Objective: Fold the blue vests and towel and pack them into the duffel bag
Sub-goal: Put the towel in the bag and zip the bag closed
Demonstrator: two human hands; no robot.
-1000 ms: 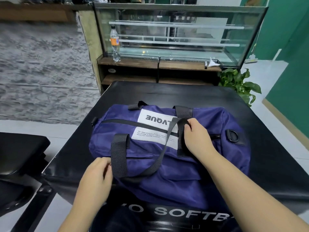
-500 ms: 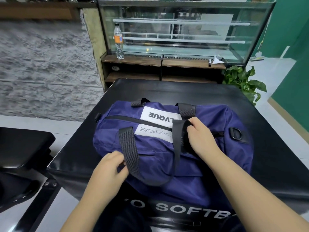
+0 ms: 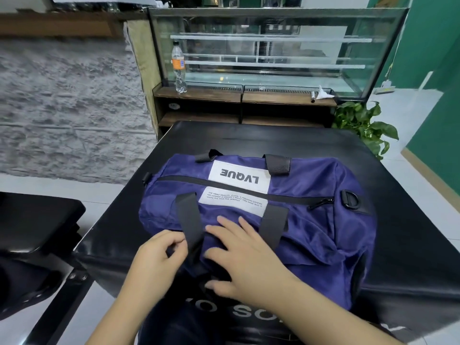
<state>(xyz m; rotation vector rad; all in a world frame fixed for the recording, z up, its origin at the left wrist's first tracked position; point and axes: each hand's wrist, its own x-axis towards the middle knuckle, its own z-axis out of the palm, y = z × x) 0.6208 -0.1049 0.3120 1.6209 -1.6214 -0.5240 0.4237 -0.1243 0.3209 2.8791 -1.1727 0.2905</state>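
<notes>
A navy blue duffel bag [image 3: 311, 220] with a white LVQUE label lies on the black table [image 3: 249, 138], its black zipper shut along the top. The near black handle strap [image 3: 190, 220] hangs down over the bag's front side. My left hand [image 3: 154, 260] pinches the lower part of that strap at the bag's near left. My right hand [image 3: 241, 255] lies flat on the bag's front between the two ends of the strap, fingers spread. No vests or towel are in view.
A glass display case [image 3: 273, 51] on a wooden shelf stands behind the table, with a plastic bottle [image 3: 178, 68] on it. A potted plant [image 3: 366, 125] sits at the back right. A black seat [image 3: 32, 227] stands on the left.
My right hand let go of the handle strap near the zipper and came down flat onto the bag's front. The strap dropped over the front. My left hand shifted right to the strap.
</notes>
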